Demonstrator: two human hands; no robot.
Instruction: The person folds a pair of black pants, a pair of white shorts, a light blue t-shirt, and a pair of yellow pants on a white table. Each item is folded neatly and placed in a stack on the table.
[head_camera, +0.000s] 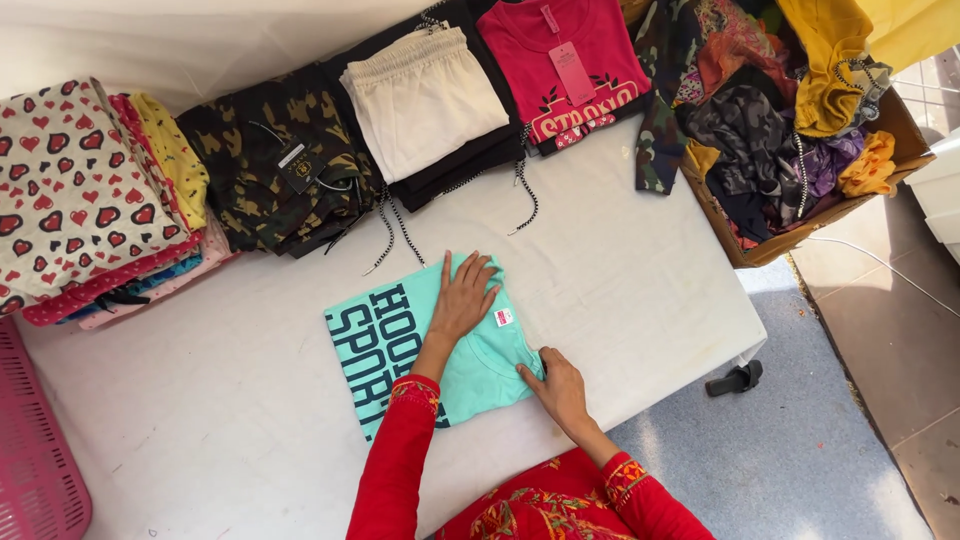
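grips (462, 298) on white-clothed table (640, 280)

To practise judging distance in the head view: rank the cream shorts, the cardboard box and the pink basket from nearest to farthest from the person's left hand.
From the left hand, flat on the turquoise shirt:
1. Cream shorts, straight beyond the hand, on the black pile.
2. Cardboard box, far right, off the table's corner.
3. Pink basket, far left edge, farthest.
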